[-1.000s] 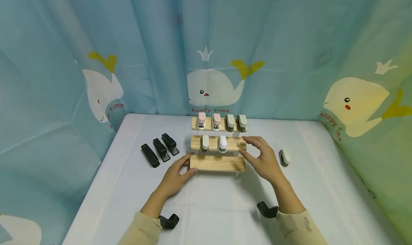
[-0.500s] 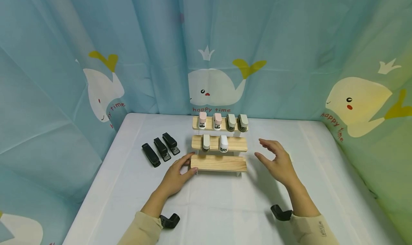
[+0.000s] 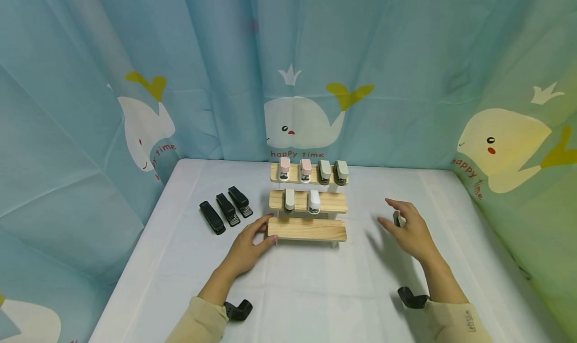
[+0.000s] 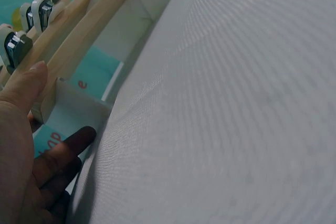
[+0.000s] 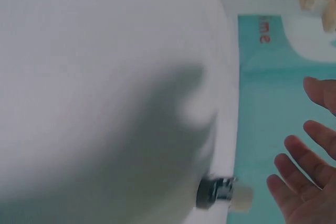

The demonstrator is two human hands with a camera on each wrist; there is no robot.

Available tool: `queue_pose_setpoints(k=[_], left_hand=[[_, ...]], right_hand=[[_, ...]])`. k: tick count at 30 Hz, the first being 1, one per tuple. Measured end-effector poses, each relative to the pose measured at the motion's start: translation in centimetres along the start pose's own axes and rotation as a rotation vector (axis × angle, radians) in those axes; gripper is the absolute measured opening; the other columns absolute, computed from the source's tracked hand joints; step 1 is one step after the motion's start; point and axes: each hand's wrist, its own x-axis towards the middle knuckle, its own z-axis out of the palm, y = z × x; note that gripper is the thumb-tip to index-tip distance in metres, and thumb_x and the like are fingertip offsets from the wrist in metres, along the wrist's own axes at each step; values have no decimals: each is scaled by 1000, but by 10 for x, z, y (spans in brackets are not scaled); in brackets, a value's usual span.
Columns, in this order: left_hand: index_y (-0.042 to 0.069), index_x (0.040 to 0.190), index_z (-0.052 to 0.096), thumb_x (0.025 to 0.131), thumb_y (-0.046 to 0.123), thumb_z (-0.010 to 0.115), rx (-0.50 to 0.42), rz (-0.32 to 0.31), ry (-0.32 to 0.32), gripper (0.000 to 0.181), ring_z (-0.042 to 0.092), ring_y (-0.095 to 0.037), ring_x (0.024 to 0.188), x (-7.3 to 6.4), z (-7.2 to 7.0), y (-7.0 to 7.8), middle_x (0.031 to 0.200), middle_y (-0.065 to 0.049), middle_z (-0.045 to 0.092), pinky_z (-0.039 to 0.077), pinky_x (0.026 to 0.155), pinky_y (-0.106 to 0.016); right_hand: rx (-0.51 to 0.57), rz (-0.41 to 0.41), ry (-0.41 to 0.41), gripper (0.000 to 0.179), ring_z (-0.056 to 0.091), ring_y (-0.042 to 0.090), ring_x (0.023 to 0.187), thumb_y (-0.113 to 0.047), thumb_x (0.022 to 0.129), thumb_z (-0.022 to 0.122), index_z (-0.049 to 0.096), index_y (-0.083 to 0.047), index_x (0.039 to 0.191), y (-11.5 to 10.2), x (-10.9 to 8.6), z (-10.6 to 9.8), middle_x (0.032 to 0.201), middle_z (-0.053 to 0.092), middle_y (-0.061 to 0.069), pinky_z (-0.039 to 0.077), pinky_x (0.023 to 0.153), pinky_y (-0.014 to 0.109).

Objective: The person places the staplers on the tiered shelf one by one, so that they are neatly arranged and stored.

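Observation:
My left hand (image 3: 245, 250) holds the left end of the lowest board of a three-tier wooden display stand (image 3: 306, 229), thumb at the front corner and index finger at the back one. In the left wrist view its other fingers (image 4: 68, 150) hang loosely beside the white leg. Off to the right, my right hand (image 3: 412, 235) hovers with thumb and fingers spread and nothing between them. Just past it is a small cream stapler (image 5: 215, 191) with a dark base, partly hidden by that hand in the head view.
On the middle tier stand a cream stapler (image 3: 289, 200) and a white stapler (image 3: 314, 201). The top tier bears two pink staplers (image 3: 284, 167) and two grey-green ones (image 3: 341, 172). Three black staplers (image 3: 227, 209) lie left of the stand. A whale-print curtain (image 3: 216, 82) backs the table.
My right hand has left the stand's right side and travelled right, to the lone cream stapler. The left hand has kept its place on the lowest board.

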Motion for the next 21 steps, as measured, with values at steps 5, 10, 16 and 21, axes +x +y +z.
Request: queue_pose_setpoints(k=[5, 10, 16, 21], left_hand=[[47, 152, 46, 94, 58, 70, 3, -4, 2, 64, 54, -27, 138, 0, 1, 0, 124, 10, 70, 36, 119, -58], [49, 151, 46, 94, 57, 70, 5, -3, 8, 63, 54, -26, 138, 0, 1, 0, 125, 9, 70, 37, 119, -58], [44, 153, 47, 94, 56, 70, 3, 7, 1, 64, 54, -27, 138, 0, 1, 0, 127, 8, 70, 37, 119, -57], [41, 153, 47, 94, 54, 71, -3, 22, 4, 65, 55, -26, 137, 1, 1, 0, 126, 7, 70, 38, 118, -57]], right_hand=[[-4, 48, -40, 66, 38, 61, 137, -29, 101, 70, 45, 2, 153, 14, 0, -8, 152, 41, 32, 37, 104, 75], [-30, 59, -49, 70, 41, 58, 134, -33, 100, 70, 43, 3, 154, 26, 0, -12, 151, 40, 34, 38, 102, 72], [-31, 101, -79, 76, 39, 61, 132, -37, 101, 69, 38, 3, 157, 37, -1, -14, 155, 35, 36, 38, 100, 73], [-26, 121, -78, 76, 39, 63, 131, -35, 100, 70, 37, 4, 157, 47, -1, -14, 153, 35, 38, 39, 100, 73]])
